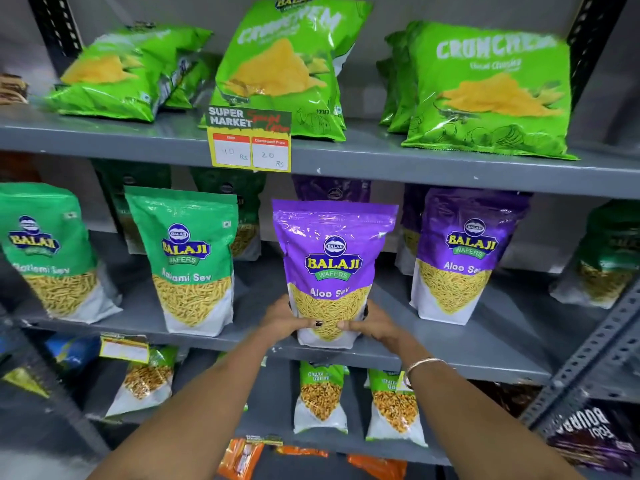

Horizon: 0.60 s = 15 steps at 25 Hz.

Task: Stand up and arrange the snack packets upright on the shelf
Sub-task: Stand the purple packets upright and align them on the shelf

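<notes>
Item in hand: purple Aloo Sev packet [332, 268], upright at the front edge of the middle shelf [450, 355], between a green sev packet [194, 261] and a second purple packet [464, 254]. Left hand [282, 318] and right hand [372, 325] are clamped on its lower corners. Step judged: seating and squaring; next, release without tipping, then probably the slumped green crisp bags [114, 71] above.
</notes>
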Tool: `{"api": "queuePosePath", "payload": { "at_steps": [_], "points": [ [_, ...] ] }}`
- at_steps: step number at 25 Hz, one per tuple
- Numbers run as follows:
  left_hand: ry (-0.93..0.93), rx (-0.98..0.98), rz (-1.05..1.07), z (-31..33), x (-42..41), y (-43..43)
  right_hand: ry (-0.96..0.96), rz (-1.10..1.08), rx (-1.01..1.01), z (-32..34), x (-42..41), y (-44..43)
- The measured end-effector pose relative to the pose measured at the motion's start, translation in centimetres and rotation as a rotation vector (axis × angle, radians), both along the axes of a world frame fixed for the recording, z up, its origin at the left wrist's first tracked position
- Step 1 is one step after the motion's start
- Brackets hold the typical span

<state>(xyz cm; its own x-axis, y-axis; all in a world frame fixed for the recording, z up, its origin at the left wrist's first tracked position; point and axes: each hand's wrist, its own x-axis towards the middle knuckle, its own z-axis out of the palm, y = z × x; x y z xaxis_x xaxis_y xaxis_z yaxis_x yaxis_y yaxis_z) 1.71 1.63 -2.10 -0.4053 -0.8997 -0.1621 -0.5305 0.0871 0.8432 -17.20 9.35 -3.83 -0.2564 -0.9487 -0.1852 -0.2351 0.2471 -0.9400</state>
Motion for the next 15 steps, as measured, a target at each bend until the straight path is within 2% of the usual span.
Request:
{"api": "queuePosePath", "payload": {
  "at_steps": [5,8,10,12,15],
  "points": [
    [-0.013,0.01,0.01,0.0,0.3,0.4,-0.017,0.038,-0.006,0.2,0.3,0.3],
    [-0.054,0.079,-0.044,0.1,0.6,0.1,-0.01,0.012,0.044,0.5,0.5,0.4],
    [-0.23,0.105,-0.123,0.4,0.7,-0.4,0.036,-0.023,0.081,0.7,0.2,1.0],
    [-0.533,0.131,-0.152,1.2,0.5,-0.5,0.109,-0.133,0.119,0.6,-1.1,2.0],
    [-0.807,0.397,-0.262,2.7,-1.1,0.7,0.176,-0.308,0.128,0.6,-4.8,4.1]
  ]
}}
